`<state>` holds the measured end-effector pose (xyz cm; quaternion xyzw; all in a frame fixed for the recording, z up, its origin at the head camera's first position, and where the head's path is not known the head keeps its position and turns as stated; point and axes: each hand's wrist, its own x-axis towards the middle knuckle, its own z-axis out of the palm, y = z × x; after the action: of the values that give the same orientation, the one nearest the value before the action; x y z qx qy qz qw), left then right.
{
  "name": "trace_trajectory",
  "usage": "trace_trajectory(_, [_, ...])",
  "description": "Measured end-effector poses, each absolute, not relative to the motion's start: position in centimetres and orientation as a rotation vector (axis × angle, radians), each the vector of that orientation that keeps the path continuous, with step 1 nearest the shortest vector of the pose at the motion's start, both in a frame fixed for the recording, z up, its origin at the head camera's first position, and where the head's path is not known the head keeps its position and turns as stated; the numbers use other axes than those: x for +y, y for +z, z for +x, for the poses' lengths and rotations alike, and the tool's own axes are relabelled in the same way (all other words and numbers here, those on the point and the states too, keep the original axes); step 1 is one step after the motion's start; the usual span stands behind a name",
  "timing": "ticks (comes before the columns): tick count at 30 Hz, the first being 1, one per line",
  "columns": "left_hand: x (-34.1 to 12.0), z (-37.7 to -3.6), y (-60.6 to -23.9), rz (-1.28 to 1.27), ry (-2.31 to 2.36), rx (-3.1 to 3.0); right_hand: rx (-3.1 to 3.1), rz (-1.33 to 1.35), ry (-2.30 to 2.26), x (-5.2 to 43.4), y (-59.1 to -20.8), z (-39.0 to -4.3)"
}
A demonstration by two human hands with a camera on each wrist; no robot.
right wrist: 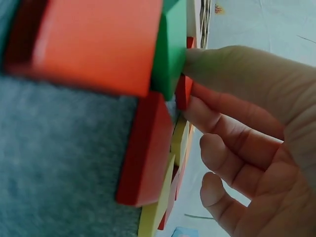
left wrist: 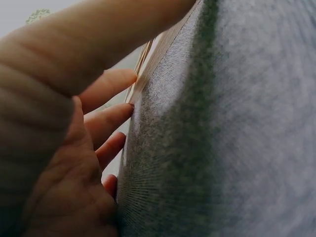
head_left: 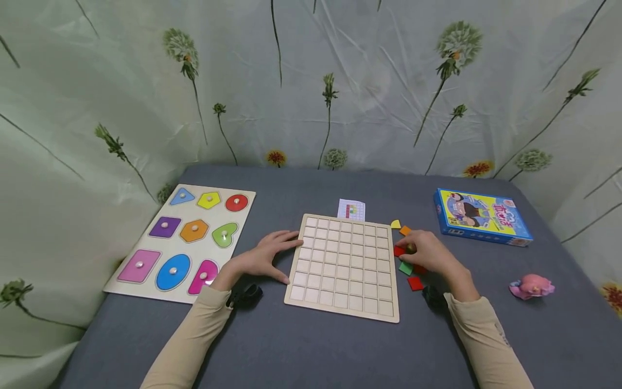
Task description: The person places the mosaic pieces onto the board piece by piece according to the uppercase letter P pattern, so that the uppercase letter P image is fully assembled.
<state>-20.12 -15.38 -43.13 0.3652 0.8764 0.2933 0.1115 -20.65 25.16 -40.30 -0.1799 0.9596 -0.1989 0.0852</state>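
A wooden grid board [head_left: 340, 319] lies flat in front of me. My left hand [head_left: 262, 256] is at its left side with the fingers spread, fingertips and thumb right at the edge; in the left wrist view the fingers [left wrist: 116, 118] reach the board's side. To the right of the board, my right hand [head_left: 430, 253] pinches a red tile [right wrist: 184, 93] between thumb and fingers. Around that hand lie a green tile [head_left: 405, 268], another red tile [head_left: 415, 283], an orange tile [head_left: 405, 230] and a yellow rounded tile [head_left: 396, 223].
A pattern card [head_left: 351, 209] lies at the board's far edge. A shape puzzle board [head_left: 167, 243] with knobbed pieces is on the left. On the right are a blue-and-yellow box [head_left: 483, 217] and a small pink toy [head_left: 531, 286]. A flowered curtain hangs behind the table.
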Motion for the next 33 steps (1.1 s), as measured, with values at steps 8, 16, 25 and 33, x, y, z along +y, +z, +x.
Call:
trace_trajectory(8, [-15.9,-19.4,-43.7,1.050,0.885,2.581,2.885,-0.640,-0.550,25.0,-40.9,-20.5])
trace_trajectory(16, [-15.9,-19.0,-43.8,1.040,0.869,2.588,2.908,-0.710,-0.664,25.6,-40.8,-20.3])
trace_trajectory(25, [-15.5,-19.2,-43.7,1.060,0.856,2.613,2.946,-0.731,-0.690,25.8,-40.5,-20.5])
trace_trajectory(33, [-15.2,-19.3,-43.7,1.116,0.852,2.636,2.969,-0.800,-0.643,25.3,-40.4,-20.7])
